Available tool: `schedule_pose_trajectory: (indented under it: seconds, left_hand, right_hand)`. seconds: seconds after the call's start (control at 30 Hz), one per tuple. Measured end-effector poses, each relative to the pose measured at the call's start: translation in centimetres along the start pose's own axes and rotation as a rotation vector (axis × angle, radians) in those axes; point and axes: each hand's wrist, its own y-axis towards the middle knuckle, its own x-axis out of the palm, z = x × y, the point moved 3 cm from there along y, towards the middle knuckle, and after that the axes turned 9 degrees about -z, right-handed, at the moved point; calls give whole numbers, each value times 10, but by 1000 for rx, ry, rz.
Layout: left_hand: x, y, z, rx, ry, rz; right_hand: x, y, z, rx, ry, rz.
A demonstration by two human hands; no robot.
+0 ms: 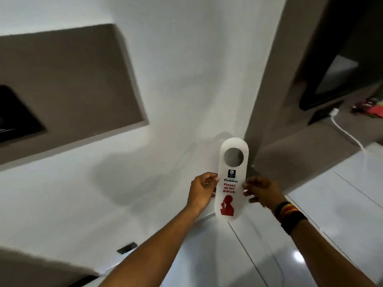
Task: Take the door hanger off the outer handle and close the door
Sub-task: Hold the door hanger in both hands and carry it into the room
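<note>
Hanger [229, 183] off the handle, held at lower centre.
Left hand [202, 190] and right hand [262, 191] pinch its edges; door-closing seemingly remains, no door identifiable.

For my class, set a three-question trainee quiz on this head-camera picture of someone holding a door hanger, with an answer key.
1. True or false: the door hanger is held by both the left hand and the right hand.
2. Multiple choice: the red words on the hanger read A) Please clean room, B) Please do not disturb, C) Checked out.
3. Fill the gap: the striped wristbands sit on the ____ wrist.

Key: 1 true, one hand on each side edge. 2 B. 3 right.
</note>
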Motion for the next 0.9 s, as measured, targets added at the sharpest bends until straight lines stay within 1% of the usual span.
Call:
schedule_pose_trajectory:
  seconds: [0.03,0.13,0.27,0.43,0.53,0.63,0.7,0.77,0.83,0.9]
  left_hand:
    - [32,16,-3,-45,-29,-20]
    - [93,46,-17,-131,-72,-34]
    - [165,82,-22,-226,-66,-132]
    - [208,123,-16,-389,-120,-274]
    - [221,150,-6,-442,-144,-350]
    - [229,171,3,-469,-82,-379]
    - [228,179,4,-447,-6,-354]
    - [229,181,0,-376,92,-312]
    - [224,173,-2,-240,264,-249]
    - [215,157,-2,-9,467,-150]
  right_hand:
    - [-26,4,15,43,16,32]
    - [-69,9,50,111,107,101]
    - [-122,28,96,218,222,270]
    - [-162,73,116,286,307,413]
    - [-180,102,120,319,282,483]
    - [-193,120,119,324,215,538]
    - [-194,122,113,303,208,538]
    - [-193,119,110,277,204,525]
    - [-187,109,102,232,163,539]
    - [-171,96,91,127,30,583]
